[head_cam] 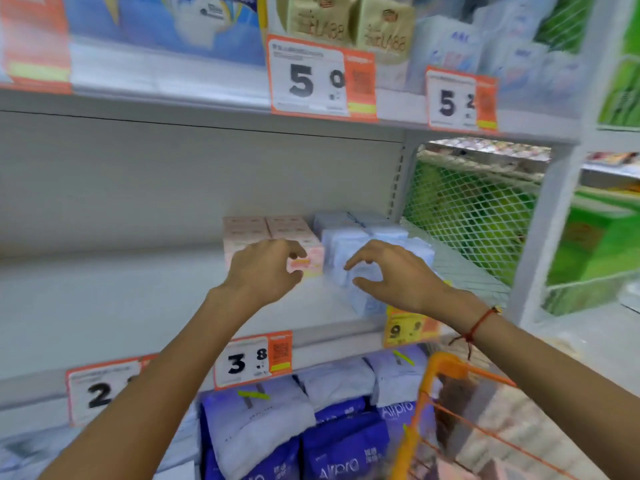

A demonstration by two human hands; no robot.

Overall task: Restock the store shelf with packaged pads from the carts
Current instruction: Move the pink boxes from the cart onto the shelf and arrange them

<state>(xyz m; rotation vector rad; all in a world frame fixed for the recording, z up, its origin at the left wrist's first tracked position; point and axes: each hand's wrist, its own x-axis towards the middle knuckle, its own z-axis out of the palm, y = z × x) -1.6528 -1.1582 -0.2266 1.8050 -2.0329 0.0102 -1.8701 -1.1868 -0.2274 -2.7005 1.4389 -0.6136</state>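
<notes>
Pink pad packs (277, 226) and light blue pad packs (349, 233) stand in rows at the right end of the middle shelf (138, 306). My left hand (263, 268) reaches in and curls its fingers and thumb around the left end of the front pink pack (310, 263). My right hand (394, 275) hovers in front of the light blue packs, its fingers and thumb spread in a curve with a gap between them. A front blue pack (367, 301) sits just below it. The image is motion-blurred.
An orange cart (446, 368) stands at the lower right below my right arm. Purple and white packs (346, 441) fill the shelf beneath. Price tags (252, 358) hang on the shelf edges. A white mesh panel (467, 216) closes the shelf's right end.
</notes>
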